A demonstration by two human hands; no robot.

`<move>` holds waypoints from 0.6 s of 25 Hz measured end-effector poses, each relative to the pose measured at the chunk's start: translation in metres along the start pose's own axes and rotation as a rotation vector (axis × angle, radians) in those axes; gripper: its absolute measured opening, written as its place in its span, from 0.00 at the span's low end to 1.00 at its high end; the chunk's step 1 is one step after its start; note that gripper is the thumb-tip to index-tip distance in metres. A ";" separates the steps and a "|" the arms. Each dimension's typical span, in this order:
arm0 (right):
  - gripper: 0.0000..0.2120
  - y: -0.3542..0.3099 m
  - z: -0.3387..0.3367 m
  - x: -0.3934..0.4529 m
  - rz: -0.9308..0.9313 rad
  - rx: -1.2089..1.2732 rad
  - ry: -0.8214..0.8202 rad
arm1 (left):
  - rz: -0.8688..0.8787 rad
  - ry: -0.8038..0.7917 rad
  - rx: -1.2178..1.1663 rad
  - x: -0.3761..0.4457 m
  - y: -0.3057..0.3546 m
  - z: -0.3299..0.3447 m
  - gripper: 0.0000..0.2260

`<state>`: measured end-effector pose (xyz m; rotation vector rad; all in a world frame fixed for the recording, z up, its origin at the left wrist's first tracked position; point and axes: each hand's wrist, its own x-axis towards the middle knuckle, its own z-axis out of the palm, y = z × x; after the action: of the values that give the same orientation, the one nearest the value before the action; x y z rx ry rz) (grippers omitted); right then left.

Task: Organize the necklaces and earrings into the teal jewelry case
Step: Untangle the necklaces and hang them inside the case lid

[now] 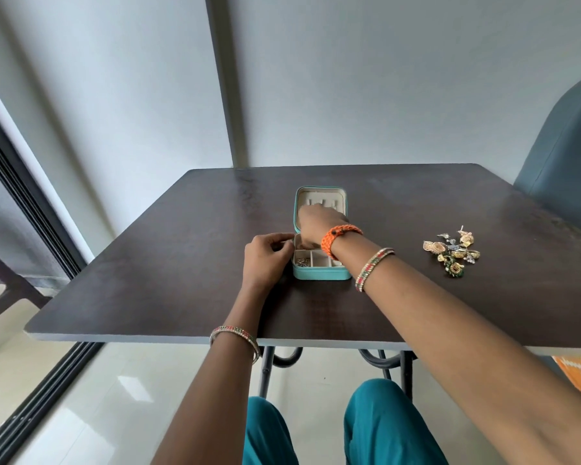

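Note:
The teal jewelry case (320,274) lies open in the middle of the dark table, its lid (320,196) flat behind it. Small cream compartments show at the front, and the front left one holds tiny metal pieces (302,262). My right hand (317,226) reaches down into the back part of the case, fingers pointing down; what they touch is hidden. My left hand (267,255) rests against the left wall of the case, fingers curled at its rim. A pile of gold and green earrings (453,251) lies on the table to the right.
The dark wooden table (168,263) has its front edge close to my knees. A grey-blue chair (564,162) stands at the right rear corner. A wall is behind the table and a sliding door frame (31,209) runs along the left.

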<state>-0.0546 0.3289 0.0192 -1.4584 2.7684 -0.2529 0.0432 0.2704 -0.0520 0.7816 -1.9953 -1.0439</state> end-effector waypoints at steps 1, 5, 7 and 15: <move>0.13 -0.005 -0.001 -0.002 0.022 -0.032 0.010 | 0.005 0.002 0.004 0.000 -0.002 0.000 0.10; 0.15 -0.013 -0.003 -0.004 0.066 -0.047 -0.035 | 0.019 0.008 0.000 -0.001 -0.001 0.000 0.10; 0.15 -0.008 -0.004 -0.008 0.063 -0.039 -0.032 | 0.011 0.007 -0.006 -0.002 0.002 -0.001 0.10; 0.14 -0.002 0.006 -0.014 0.066 0.049 0.047 | 0.007 0.008 0.004 -0.003 0.001 -0.001 0.10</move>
<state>-0.0444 0.3389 0.0127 -1.3647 2.8197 -0.3560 0.0450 0.2727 -0.0516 0.7795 -1.9927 -1.0312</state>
